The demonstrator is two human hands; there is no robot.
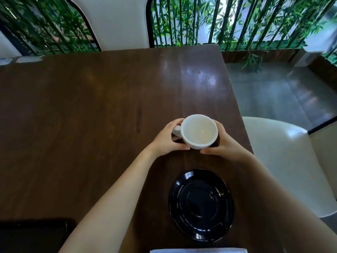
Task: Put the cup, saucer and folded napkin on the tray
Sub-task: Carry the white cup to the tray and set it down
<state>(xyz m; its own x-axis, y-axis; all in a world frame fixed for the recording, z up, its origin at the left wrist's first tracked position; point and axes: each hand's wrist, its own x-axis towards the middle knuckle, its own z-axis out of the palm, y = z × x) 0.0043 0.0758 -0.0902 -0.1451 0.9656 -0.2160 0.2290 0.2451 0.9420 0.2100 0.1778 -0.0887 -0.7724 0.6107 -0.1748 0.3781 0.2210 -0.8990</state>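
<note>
An empty white cup (199, 131) is held between both hands over the dark wooden table (91, 115), near its right edge. My left hand (166, 138) grips the handle side and my right hand (223, 143) cups the other side. I cannot tell whether the cup rests on the table. A glossy black saucer (201, 204) lies on the table closer to me, bare. A strip of white folded napkin (198, 250) shows at the bottom edge. A dark flat tray (34, 234) sits at the bottom left corner.
A white chair (284, 161) stands right of the table and another white chair back (116, 22) at the far side. Bamboo plants (246, 21) line the background. Grey floor (273, 92) lies beyond the table's right edge.
</note>
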